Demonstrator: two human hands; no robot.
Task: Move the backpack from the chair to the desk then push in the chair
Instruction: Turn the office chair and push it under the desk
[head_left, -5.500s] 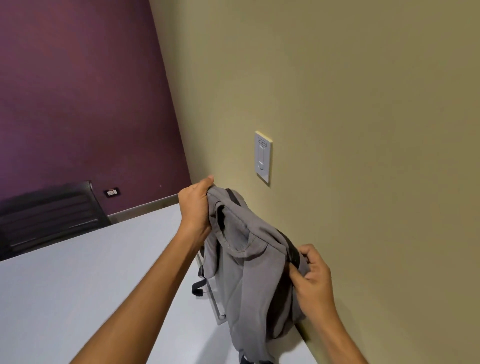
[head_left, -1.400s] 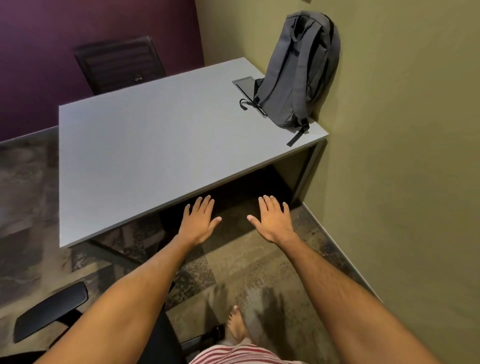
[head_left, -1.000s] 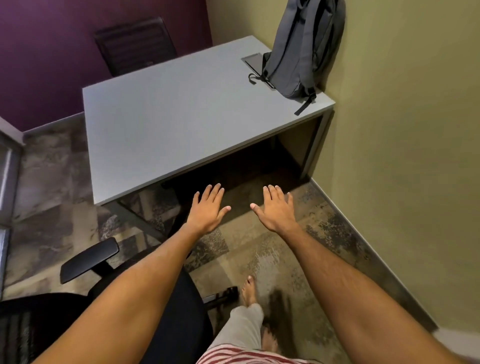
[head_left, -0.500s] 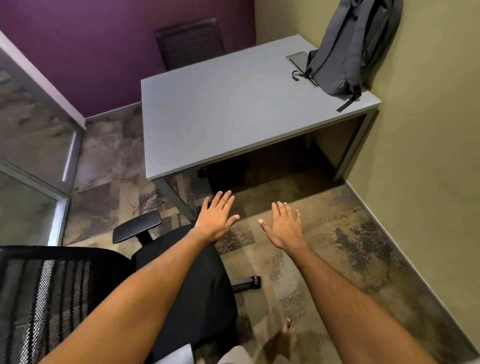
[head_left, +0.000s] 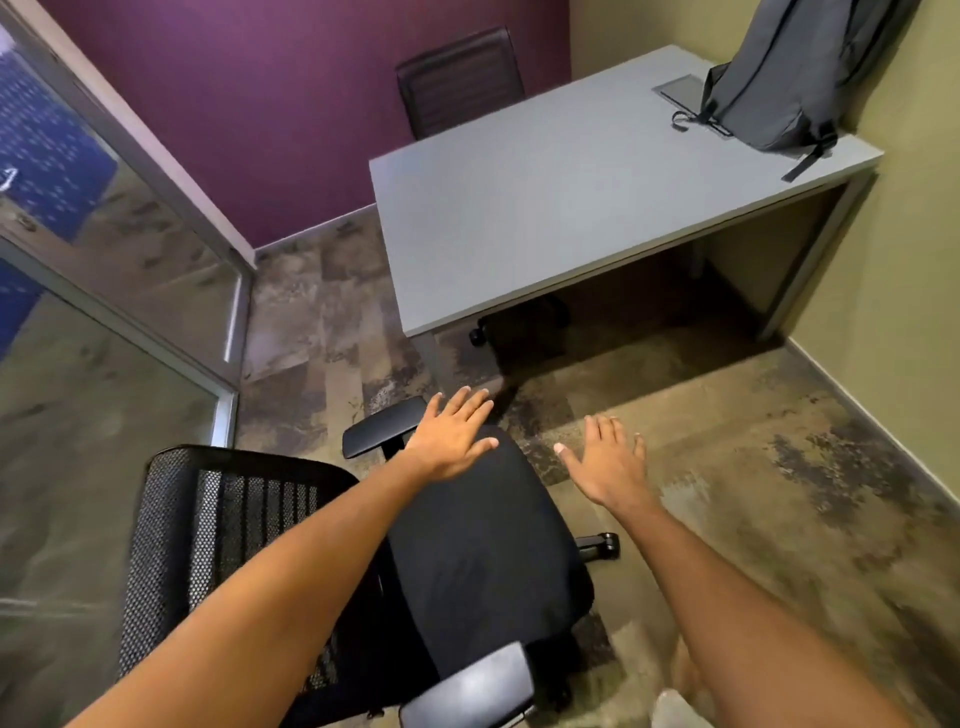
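The grey backpack (head_left: 779, 78) stands upright on the far right corner of the grey desk (head_left: 545, 208), leaning on the olive wall. A black office chair (head_left: 467, 551) with a mesh back and two armrests sits on the floor in front of the desk, turned sideways, its seat below my arms. My left hand (head_left: 452, 441) hovers flat over the front of the seat, fingers spread, holding nothing. My right hand (head_left: 608, 462) is open above the carpet just right of the seat.
A second dark chair (head_left: 460, 78) stands behind the desk against the purple wall. A glass partition with a metal frame (head_left: 156, 291) runs along the left. The olive wall (head_left: 909, 312) closes the right side. A flat grey panel (head_left: 680, 91) lies on the desk beside the backpack.
The view has swung left and back from the desk, bringing the whole black chair into sight. Both open hands have dropped lower, the left one now over the seat.
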